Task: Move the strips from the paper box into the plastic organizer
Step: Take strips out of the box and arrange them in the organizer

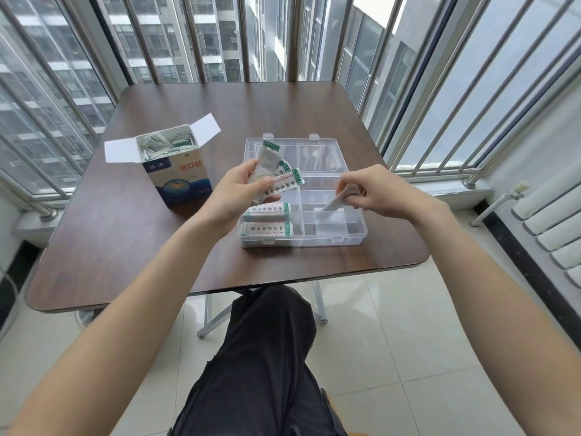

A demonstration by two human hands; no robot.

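Dark-trousered knee lowest. Left hand (pixel 243 191) gripped fan of white green-ended strips (pixel 273 171) above clear plastic organizer (pixel 352 229). Right hand (pixel 374 193) pinched single strip (pixel 333 204) over near-right compartment; next, probably release. Open blue paper box (pixel 179 180) on brown worktop (pixel 125 247), part full.

Bright daylight through the windows (pixel 195 36); wide-angle bending at edges.

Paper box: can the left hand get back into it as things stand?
Probably not yet. The paper box stands open-topped with nothing between it and the left hand, but that hand already grips a fan of strips, so its fingers are occupied.
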